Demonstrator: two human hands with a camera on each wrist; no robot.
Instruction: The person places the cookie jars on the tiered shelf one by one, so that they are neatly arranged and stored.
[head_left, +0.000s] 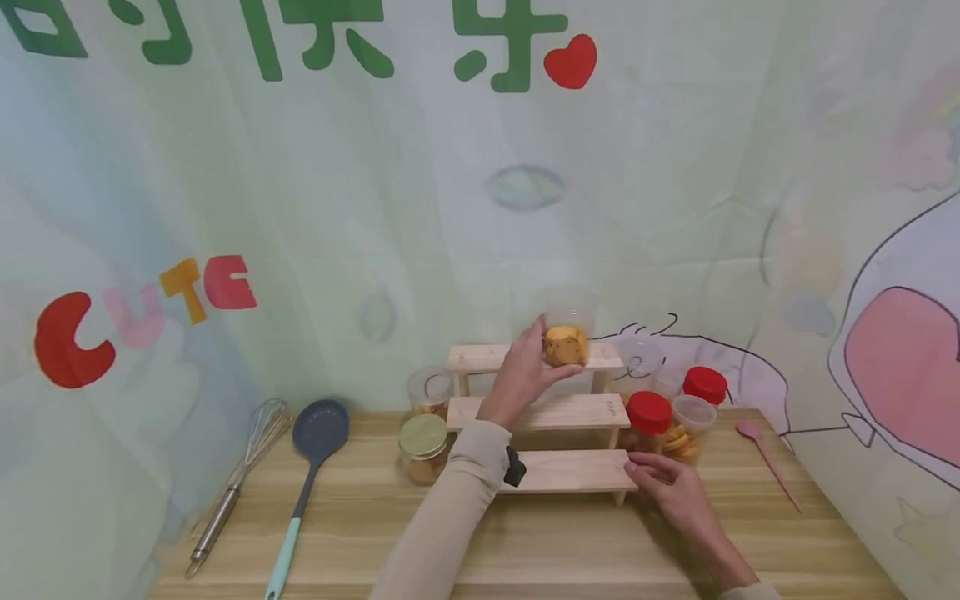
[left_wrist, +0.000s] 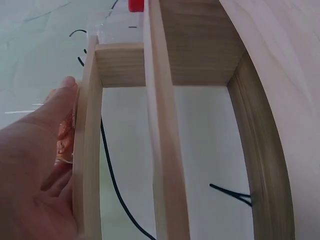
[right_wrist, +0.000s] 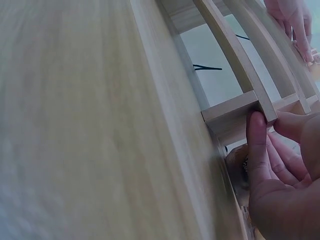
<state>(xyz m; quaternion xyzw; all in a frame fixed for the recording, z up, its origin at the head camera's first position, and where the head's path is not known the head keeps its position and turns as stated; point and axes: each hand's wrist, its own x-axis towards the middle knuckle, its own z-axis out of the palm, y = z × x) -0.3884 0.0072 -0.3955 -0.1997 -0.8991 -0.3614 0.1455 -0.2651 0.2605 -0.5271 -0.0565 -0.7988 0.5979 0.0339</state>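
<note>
- The left hand point(head_left: 522, 372) has its fingers and thumb curled round the cookie jar point(head_left: 567, 342), a clear one with yellow-brown cookies in its lower part
- The cookie jar is in the grasp of these fingers at the top board of the three-step wooden rack point(head_left: 566, 412); whether its base touches that board cannot be told
- The right hand point(head_left: 678, 493), lower and nearer the person, pinches the right end of the rack's lowest board between thumb and fingers
- Just beyond the right hand's fingers stand a red-lidded jar point(head_left: 648, 413) and, to its right, a clear-lidded jar point(head_left: 684, 433) with yellow pieces inside
- Farther behind those fingers are a second red-lidded jar point(head_left: 705, 384) and a clear container point(head_left: 642, 358)
- Lower and left of the left hand's fingers, beside the rack, stands a green-lidded jar point(head_left: 423, 446), with a clear jar point(head_left: 431, 388) behind it
- Well left of both hands' fingers lie a slotted turner point(head_left: 321, 429) and, past it, a whisk point(head_left: 238, 479)
- Well right of the right hand's fingers lies a pink spoon point(head_left: 771, 461)
- Below all the fingers spreads the wood-grained desk point(head_left: 540, 558)
- Behind the left hand's fingers hangs a printed cloth point(head_left: 375, 208)
</note>
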